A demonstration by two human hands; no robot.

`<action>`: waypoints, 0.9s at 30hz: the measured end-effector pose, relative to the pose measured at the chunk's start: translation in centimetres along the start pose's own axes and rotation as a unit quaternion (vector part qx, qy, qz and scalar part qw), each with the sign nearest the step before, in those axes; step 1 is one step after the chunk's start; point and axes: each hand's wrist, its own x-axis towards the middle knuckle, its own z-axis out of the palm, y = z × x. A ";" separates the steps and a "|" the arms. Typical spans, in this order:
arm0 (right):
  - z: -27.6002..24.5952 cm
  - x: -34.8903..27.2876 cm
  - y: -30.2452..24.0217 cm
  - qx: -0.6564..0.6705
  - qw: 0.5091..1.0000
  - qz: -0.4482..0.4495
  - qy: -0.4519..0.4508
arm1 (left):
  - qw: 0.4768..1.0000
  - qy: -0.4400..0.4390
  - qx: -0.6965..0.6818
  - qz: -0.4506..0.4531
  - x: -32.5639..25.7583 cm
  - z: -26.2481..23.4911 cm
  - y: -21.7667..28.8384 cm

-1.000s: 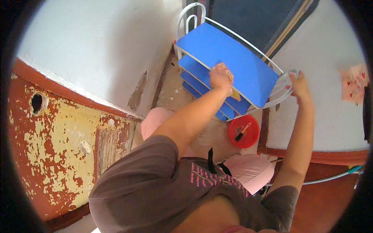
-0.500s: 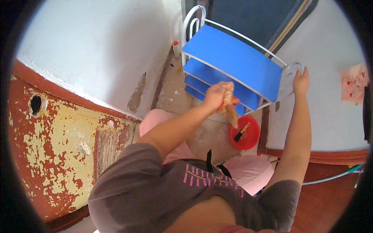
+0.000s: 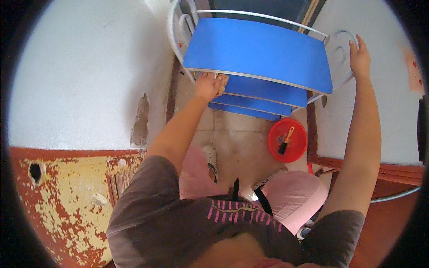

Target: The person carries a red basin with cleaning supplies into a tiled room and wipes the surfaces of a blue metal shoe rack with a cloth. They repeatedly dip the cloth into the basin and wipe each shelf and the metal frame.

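A rack with several blue shelves [image 3: 257, 49] and a white tubular frame [image 3: 263, 14] stands in front of me. My right hand [image 3: 360, 61] is closed round the curved end rail on the rack's right side. On the left, my left hand [image 3: 207, 86] holds a crumpled tan cloth [image 3: 220, 85]. It presses at the left end of the second shelf [image 3: 263, 89], just under the top board's front edge. The left fingertips are partly hidden there.
A red basin [image 3: 288, 154] holding a brush [image 3: 286, 142] with a pale handle sits on the tiled floor [image 3: 232, 147], below the rack's right end. White walls [image 3: 89, 80] flank the rack. Peeling red and yellow paint covers a panel [image 3: 71, 201] at lower left.
My left hand has carried the cloth leftward to the second shelf's left end. My right hand stays on the end rail. The view has shifted, and the rack appears more squarely ahead.
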 end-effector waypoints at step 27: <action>16.1 -27.0 -16.1 -0.087 0.984 0.036 -0.154 | 0.828 -0.226 -0.422 -0.292 1.2 0.9 5.3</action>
